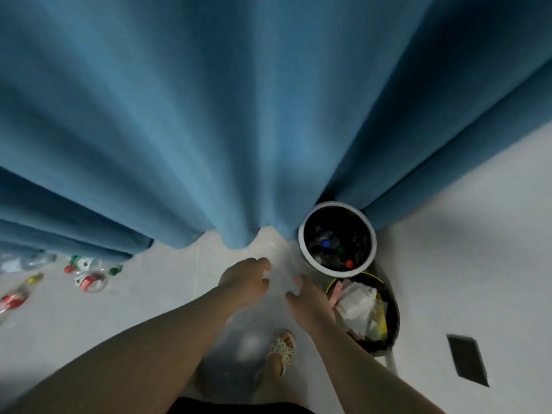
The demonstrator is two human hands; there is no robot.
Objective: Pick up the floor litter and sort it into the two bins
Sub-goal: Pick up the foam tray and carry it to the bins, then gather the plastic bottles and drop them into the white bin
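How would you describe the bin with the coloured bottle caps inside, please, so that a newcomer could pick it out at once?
Find the big blue curtain that hangs to the floor. Against its hem on the right stands a round bin with a white rim and coloured caps inside. The neighbouring bin, nearer the person, is dark and holds white paper and wrappers.

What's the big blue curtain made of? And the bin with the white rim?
The blue curtain looks like thick matte cloth: it hangs in soft folds. The white-rimmed bin seems smooth plastic, judging by its even rim; painted metal is possible.
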